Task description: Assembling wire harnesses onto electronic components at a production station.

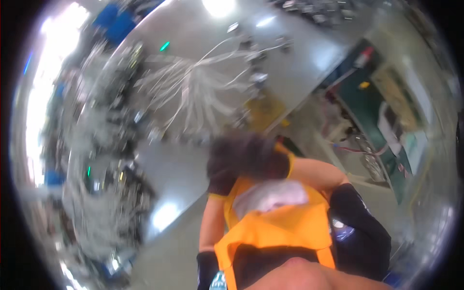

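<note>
My left hand (221,170) and my right hand (266,158) wear dark gloves with yellow cuffs. They come together in front of my orange apron (280,222), near the table's edge. Motion smears both, so the fingers and anything between them cannot be made out. Just beyond the gloves, a spread bundle of thin white wires (193,92) fans out over the shiny metal table (299,58). Small blurred pieces (259,77), perhaps connectors, lie at some of the wire ends. A yellowish flat thing (266,111) is on the table past my right hand.
Heaps of whitish, wire-like bundles (101,121) run along the left side. Blue containers (113,23) stand at the far left, and more small metallic parts (319,12) at the far edge. To the right is a dark green surface (362,101) with papers, a board and a cable.
</note>
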Available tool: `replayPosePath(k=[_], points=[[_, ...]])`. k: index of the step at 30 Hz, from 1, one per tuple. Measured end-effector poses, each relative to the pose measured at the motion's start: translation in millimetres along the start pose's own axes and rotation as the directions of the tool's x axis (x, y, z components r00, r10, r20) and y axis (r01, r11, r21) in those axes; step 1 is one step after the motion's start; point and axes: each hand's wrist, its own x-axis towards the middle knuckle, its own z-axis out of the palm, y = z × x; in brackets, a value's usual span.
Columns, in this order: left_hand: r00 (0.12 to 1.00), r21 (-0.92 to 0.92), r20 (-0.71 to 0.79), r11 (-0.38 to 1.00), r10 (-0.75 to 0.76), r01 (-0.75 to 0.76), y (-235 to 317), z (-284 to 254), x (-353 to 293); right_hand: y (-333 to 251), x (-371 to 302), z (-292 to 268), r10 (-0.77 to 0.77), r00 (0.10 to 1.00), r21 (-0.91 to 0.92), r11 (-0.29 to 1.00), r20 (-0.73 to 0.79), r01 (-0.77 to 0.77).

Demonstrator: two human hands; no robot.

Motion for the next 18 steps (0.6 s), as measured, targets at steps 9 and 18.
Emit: replayPosePath(k=[9, 18], points=[[0.981, 0.035, 0.079, 0.984, -0.176, 0.174, 47, -41, 29, -147, -33, 156, -0.005, 0.965, -0.864, 0.444, 0.262, 0.237], [0.982, -0.104, 0.035, 0.977, -0.185, 0.187, 3, -13, 18, -132, -52, 88, 0.013, 0.918, -0.912, 0.122, 0.397, 0.393]])
